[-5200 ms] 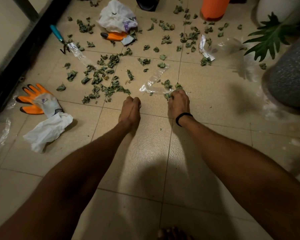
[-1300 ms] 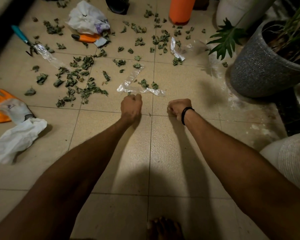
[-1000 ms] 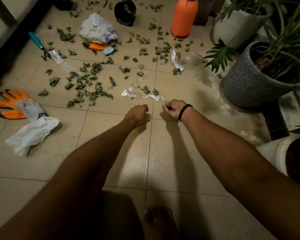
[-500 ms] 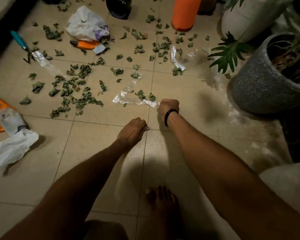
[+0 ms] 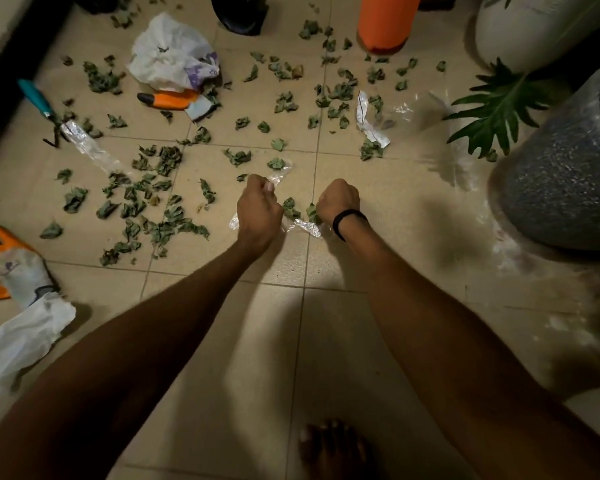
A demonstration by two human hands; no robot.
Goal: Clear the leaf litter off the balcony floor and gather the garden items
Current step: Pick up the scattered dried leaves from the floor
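Crouching over the tiled floor [image 5: 222, 375], the person has both hands down at a clear plastic wrapper [image 5: 307, 226] that lies among the leaves [image 5: 146, 202]. The left hand [image 5: 258, 209] is curled, and its fingertips pinch the upper end of that wrapper. The right hand [image 5: 338, 199] is also curled into a fist, just beside a couple of leaves and the wrapper's other end. Its fingers are tucked under, so I cannot tell what it grips, if anything.

Judging by the floor, the job is barely begun. Leaves are scattered across nearly every tile ahead, thickest to the left of the hands and up toward the orange bottle [image 5: 385, 22]. No pile or filled bag of leaves shows.

The garden items are not gathered either:
- An orange-and-grey glove [image 5: 11, 268] lies at the left edge, touching a crumpled white cloth [image 5: 21, 341].
- A teal-handled hand tool [image 5: 39, 102] lies near the wall, with a second clear wrapper [image 5: 87, 147] at its tip.
- An orange-handled tool [image 5: 168, 99] pokes out from under a white plastic bag [image 5: 172, 57].
- A torn packet [image 5: 368, 123] sits near the grey pot [image 5: 561, 181].

What is left looks like nearly everything: wrappers, leaves, then tools and gloves.
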